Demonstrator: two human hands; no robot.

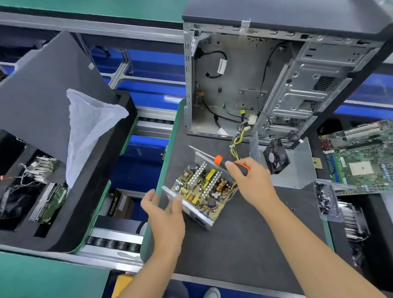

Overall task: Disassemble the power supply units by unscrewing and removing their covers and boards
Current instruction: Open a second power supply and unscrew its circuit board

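Right hand (250, 181) grips the screwdriver (226, 162); left hand (165, 206), fingers relaxed, steadies the opened unit (202, 192) at its 8 o'clock corner. Board screws appear next, requiring tip seated squarely.

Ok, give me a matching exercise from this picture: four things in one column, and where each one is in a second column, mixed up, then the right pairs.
Things:
1. screwdriver
2. fan
3. motherboard
4. plastic bag

Places:
A. far right, beside the mat
B. in the right hand
C. on the metal cover, in front of the case
D. in the foam tray on the left

Pairs: 1-B, 2-C, 3-A, 4-D
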